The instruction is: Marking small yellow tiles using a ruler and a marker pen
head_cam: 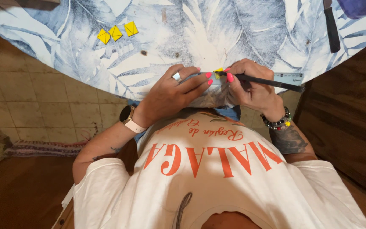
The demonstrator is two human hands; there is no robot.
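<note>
My left hand (172, 91) presses flat on a clear ruler (291, 77) that lies along the near edge of the table. My right hand (250, 82) grips a thin black pen-like tool (276, 83) with its tip at a small yellow paper piece (218, 71) against the ruler. The paper is mostly hidden between my fingers. Three folded yellow paper squares (116, 32) lie in a row farther out on the table, to the left.
The table wears a blue-and-white leaf-print cloth (217, 29). A black-handled tool (331, 27) lies at the far right, beside a purple object (354, 7). Tiled floor and a striped rug (39, 148) are at left; dark wooden furniture (352, 127) is at right.
</note>
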